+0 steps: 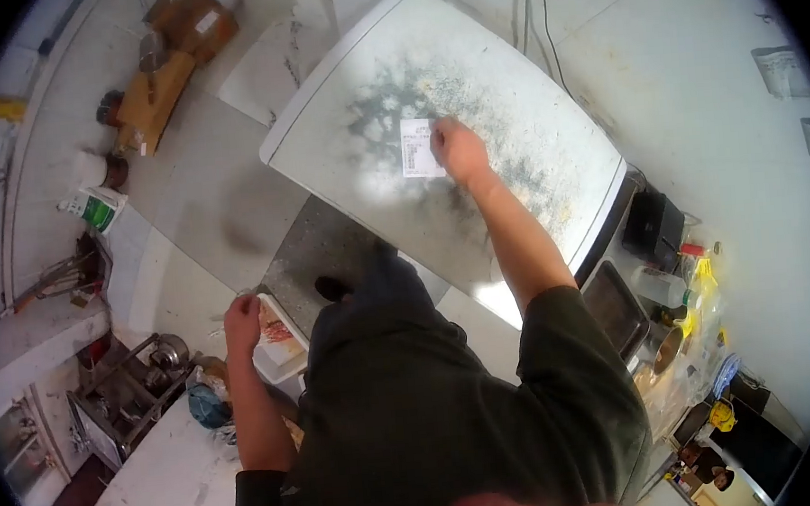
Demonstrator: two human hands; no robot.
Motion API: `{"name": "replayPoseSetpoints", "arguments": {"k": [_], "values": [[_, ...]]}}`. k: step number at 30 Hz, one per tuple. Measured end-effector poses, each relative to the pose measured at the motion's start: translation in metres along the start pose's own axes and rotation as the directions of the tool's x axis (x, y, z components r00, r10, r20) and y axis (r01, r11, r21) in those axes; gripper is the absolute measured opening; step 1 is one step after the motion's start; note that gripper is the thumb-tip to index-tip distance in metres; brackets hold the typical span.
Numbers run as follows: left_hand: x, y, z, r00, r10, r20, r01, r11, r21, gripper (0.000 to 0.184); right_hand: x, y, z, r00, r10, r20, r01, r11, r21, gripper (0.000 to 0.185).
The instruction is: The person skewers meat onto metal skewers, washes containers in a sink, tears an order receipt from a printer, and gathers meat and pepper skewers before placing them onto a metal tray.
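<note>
My right hand (461, 152) is closed at the right edge of a printed white paper slip (419, 149). The slip lies on, or just over, the stained white lid (360, 161) of what looks like a chest freezer. On the other side of my body, my left hand (243, 325) has its fingers curled at the rim of a white tray (290, 369). Reddish pieces that look like raw meat (276, 328) are inside the tray. My left fingertips are partly hidden, and whatever supports the tray is not visible.
Cardboard boxes (197, 24) stand on the floor at upper left. A metal rack with pots (139, 383) is at lower left. Right of me are a dark tray (616, 311), a clear plastic bottle (657, 283) and yellow-capped containers. Another person (705, 465) appears at far lower right.
</note>
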State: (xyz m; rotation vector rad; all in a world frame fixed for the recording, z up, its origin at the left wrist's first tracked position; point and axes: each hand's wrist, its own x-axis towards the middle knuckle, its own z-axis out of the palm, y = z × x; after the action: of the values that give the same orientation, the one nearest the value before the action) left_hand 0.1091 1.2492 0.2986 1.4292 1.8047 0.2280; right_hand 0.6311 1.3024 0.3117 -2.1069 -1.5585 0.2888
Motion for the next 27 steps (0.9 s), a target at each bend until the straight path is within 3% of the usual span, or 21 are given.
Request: {"name": "replayPoseSetpoints", "arguments": {"k": [5, 9, 12, 15, 24, 27], "values": [[0.012, 0.035, -0.019, 0.997, 0.058, -0.046, -0.057, 0.998, 0.013, 0.032, -0.003, -0.002, -0.001, 0.996, -0.022, 0.091, 0.028, 0.997, -0.068, 0.023], [0.03, 0.011, -0.021, 0.998, 0.067, -0.019, -0.067, 0.998, -0.008, 0.033, -0.016, -0.017, -0.016, 0.988, -0.049, 0.145, 0.066, 0.992, -0.112, 0.039], [0.035, 0.009, -0.022, 0.998, 0.066, -0.001, -0.066, 0.998, 0.007, 0.033, -0.025, -0.018, -0.013, 0.993, -0.063, 0.099, 0.076, 0.987, -0.14, 0.052], [0.038, 0.01, -0.023, 0.998, 0.059, 0.016, -0.059, 0.998, 0.007, 0.033, -0.028, -0.019, -0.011, 0.993, 0.001, 0.121, 0.014, 0.993, -0.121, 0.058], [0.046, 0.005, -0.027, 0.997, 0.056, 0.043, -0.056, 0.998, -0.017, 0.034, -0.024, -0.023, -0.016, 0.985, 0.099, 0.139, -0.088, 0.993, -0.082, 0.064], [0.047, 0.003, -0.025, 0.998, 0.054, 0.04, -0.053, 0.998, -0.028, 0.033, -0.026, -0.021, -0.014, 0.989, 0.07, 0.13, -0.051, 0.988, -0.145, 0.064]]}}
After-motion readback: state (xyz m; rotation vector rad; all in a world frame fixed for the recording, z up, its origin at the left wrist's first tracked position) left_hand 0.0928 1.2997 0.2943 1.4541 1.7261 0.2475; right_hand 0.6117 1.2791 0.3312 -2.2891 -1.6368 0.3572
